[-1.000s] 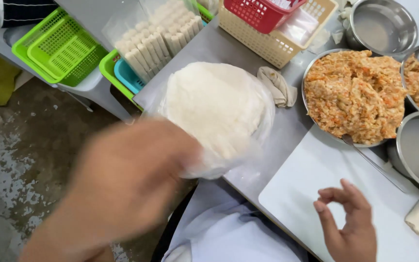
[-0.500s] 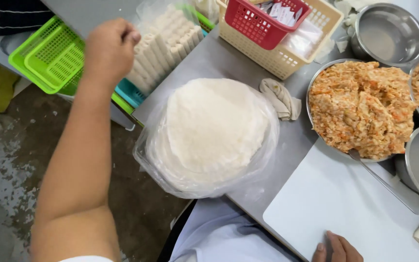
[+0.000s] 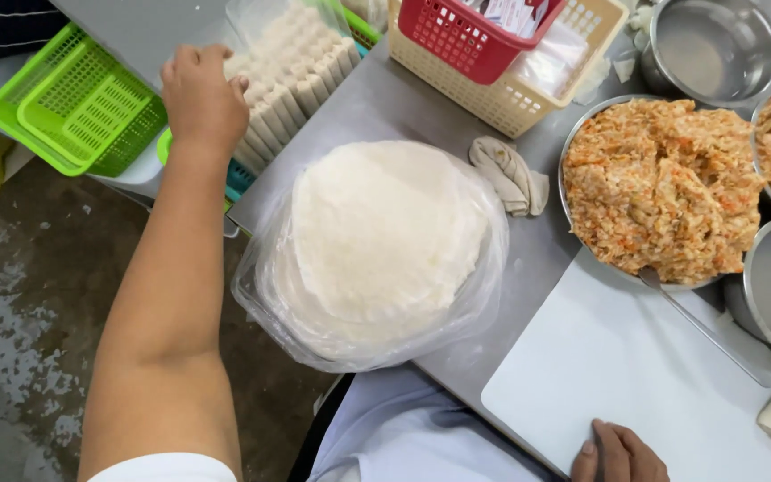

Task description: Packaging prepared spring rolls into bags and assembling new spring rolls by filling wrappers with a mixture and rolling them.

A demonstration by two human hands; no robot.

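The counter [image 3: 421, 98] is a grey metal surface that runs slanted through the view, and beside its left edge there is a wet, stained concrete floor [image 3: 20, 295]. Near the middle of the counter lies a stack of thin white round wrappers [image 3: 385, 241] inside a clear plastic bag. A crumpled cloth [image 3: 510, 174] lies just beside it, toward the far side. At the right side stands a big metal bowl of orange minced filling [image 3: 662, 183], with a spoon handle coming out at its near rim, and a white cutting board [image 3: 644, 375] lies at the near edge. A beige basket [image 3: 501, 98] with a red basket [image 3: 475, 36] in it stands at the far edge. The left hand [image 3: 200, 96] is stretched over the left edge of the counter, with fingers half curled, and it rests on a tray of white rolls [image 3: 292, 67] arranged in rows; it grips nothing that I can see. Green baskets [image 3: 73, 103] stand left of this tray. The right hand [image 3: 617, 453] rests at the near edge of the cutting board, only partly in view, so I cannot tell how open it is.
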